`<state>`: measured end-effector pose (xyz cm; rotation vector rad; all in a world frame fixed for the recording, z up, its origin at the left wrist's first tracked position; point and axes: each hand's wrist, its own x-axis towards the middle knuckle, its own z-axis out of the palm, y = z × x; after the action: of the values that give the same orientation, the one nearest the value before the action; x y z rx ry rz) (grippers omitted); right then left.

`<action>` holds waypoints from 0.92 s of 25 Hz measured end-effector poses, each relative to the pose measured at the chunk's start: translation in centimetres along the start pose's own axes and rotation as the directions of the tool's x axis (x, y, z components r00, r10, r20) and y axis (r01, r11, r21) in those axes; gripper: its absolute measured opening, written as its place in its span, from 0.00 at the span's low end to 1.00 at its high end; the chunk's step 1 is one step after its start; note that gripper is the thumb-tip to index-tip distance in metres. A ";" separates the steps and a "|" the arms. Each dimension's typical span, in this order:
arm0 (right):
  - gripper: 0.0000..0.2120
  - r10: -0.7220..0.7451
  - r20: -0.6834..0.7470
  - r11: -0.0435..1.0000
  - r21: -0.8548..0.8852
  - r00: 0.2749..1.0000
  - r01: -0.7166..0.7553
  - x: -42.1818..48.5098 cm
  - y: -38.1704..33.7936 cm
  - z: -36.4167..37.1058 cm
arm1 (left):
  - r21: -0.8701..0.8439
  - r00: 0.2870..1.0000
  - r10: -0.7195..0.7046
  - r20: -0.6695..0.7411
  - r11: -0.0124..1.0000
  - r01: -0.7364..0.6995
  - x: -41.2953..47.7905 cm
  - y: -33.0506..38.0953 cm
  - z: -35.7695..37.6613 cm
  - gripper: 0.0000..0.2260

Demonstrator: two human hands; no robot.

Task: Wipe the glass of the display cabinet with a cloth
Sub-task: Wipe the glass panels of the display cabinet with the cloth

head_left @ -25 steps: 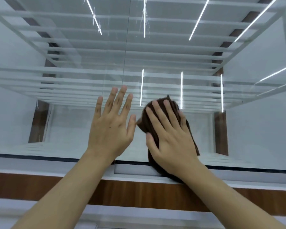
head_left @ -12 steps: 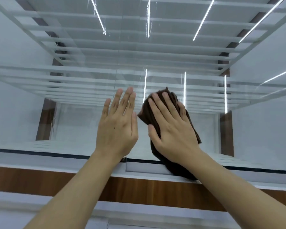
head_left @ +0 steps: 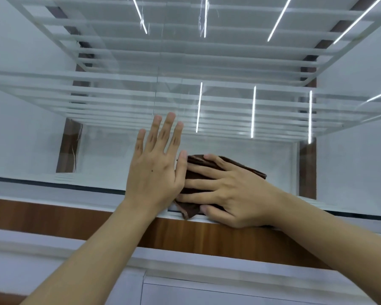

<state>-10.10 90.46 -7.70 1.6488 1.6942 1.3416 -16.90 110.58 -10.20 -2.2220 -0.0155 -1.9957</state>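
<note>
The right hand lay flat, fingers spread, pressing the brown cloth to the glass. It had swung from upright to sideways, dragging the cloth down to the pane's bottom edge above the wooden trim. The left hand stayed flat alongside, bracing. Lower strip likely covered.

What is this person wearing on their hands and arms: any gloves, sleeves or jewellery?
Nothing that shows. The left hand and the right hand are bare, with no gloves, rings or watch, and no sleeve appears anywhere up to the picture's edge. The left hand has one small mole on its back.
</note>
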 end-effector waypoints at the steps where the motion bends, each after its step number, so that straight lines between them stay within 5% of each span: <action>1: 0.22 -0.013 -0.001 1.000 -0.006 1.000 0.013 -0.3 0.2 0.0 | 0.018 1.000 -0.010 0.005 1.000 0.010 -0.1 0.3 0.1 0.28; 23: 0.22 0.121 0.069 0.989 -0.091 0.990 -0.115 -20.9 6.6 -2.8 | -0.092 0.996 0.082 0.030 0.993 -0.079 2.8 18.4 4.4 0.30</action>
<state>-4.63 69.07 -7.58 1.7504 1.4957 1.3698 -10.22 92.64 -9.89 -2.2719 0.1610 -1.9532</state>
